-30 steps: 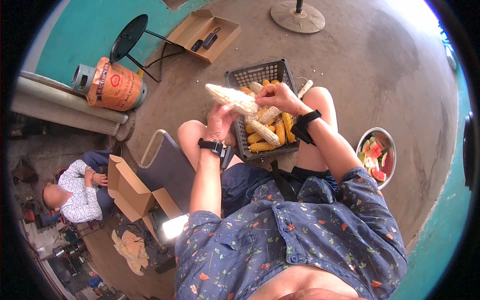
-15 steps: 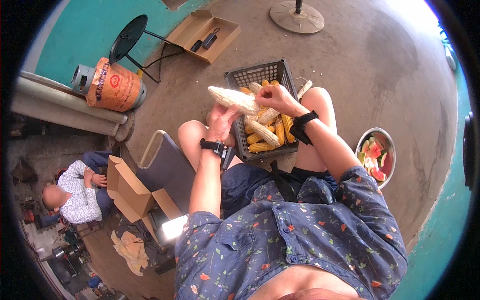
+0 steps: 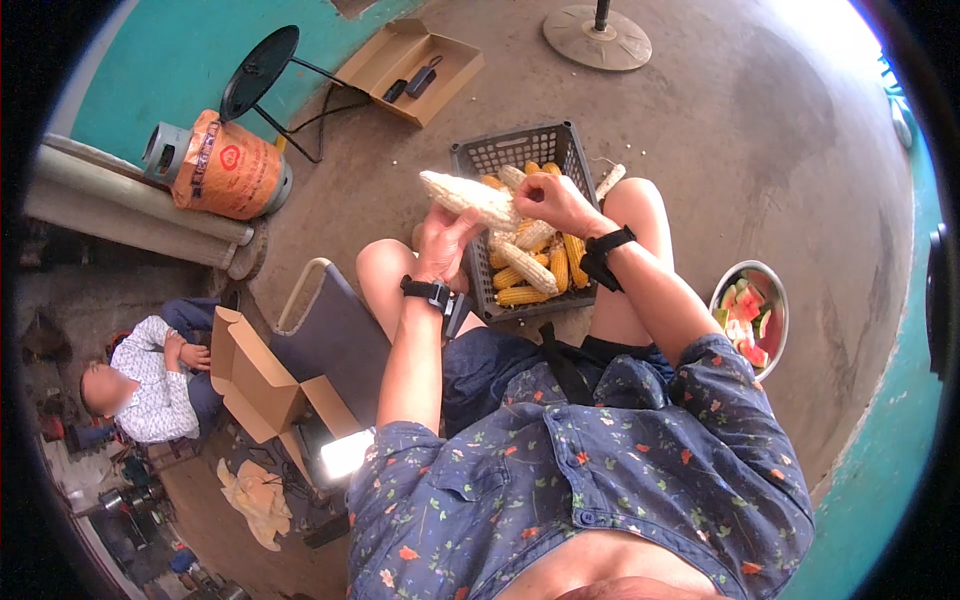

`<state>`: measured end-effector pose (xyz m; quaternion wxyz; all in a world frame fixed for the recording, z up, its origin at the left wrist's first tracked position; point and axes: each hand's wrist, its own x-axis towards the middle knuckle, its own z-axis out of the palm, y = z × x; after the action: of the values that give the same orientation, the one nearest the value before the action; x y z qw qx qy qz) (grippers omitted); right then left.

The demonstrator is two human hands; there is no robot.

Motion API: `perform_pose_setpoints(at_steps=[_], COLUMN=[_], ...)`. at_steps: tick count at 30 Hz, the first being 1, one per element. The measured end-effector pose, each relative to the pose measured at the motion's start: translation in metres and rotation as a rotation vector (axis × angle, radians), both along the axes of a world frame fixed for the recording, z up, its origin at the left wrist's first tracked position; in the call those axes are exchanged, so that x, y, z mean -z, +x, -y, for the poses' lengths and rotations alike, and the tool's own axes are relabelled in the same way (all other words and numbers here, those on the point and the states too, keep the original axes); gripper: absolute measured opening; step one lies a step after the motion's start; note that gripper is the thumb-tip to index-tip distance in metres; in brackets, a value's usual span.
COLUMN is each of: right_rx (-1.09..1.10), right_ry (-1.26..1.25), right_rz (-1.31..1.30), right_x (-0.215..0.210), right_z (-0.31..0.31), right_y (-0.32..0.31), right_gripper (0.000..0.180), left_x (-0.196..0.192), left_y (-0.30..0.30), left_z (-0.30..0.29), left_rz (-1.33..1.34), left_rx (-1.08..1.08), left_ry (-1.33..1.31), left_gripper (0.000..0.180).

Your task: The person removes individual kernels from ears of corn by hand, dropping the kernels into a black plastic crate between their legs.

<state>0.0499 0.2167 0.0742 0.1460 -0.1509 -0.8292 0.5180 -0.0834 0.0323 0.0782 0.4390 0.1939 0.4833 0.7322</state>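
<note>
My left hand is closed around a pale, husked corn cob, held nearly level above the crate's left side. Close to the cob's right end is my right hand, its thumb and fingers pinched together. Whatever is between those fingertips, if anything, is too small to make out. Below both hands a dark grey plastic crate stands between my knees. Yellow corn cobs and pale corn cobs lie heaped inside it. Part of the heap is hidden by my hands.
On my right sits a metal bowl of watermelon pieces. Left are a grey chair, an opened cardboard box and a seated person. Farther off stand a gas cylinder, a black stool and a round stand base.
My right hand's fingers have shifted slightly at the cob's right end. The left hand still holds the same corn cob in nearly the same place.
</note>
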Motion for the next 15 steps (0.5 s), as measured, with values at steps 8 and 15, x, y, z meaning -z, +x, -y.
perform_pose_setpoints(at_steps=[8,15], right_rx=[0.069,0.14], right_ry=[-0.359,-0.436], right_rz=[-0.093,-0.096], right_x=[0.005,0.002], right_z=[-0.003,-0.002], right_y=[-0.001,-0.005], right_gripper=[0.028,0.02], left_x=[-0.001,0.004], left_y=[-0.008,-0.013], left_z=[-0.002,0.003], left_rz=[0.206,0.285], left_rx=[-0.097,-0.159], left_ry=[0.064,0.105], left_gripper=[0.035,0.037])
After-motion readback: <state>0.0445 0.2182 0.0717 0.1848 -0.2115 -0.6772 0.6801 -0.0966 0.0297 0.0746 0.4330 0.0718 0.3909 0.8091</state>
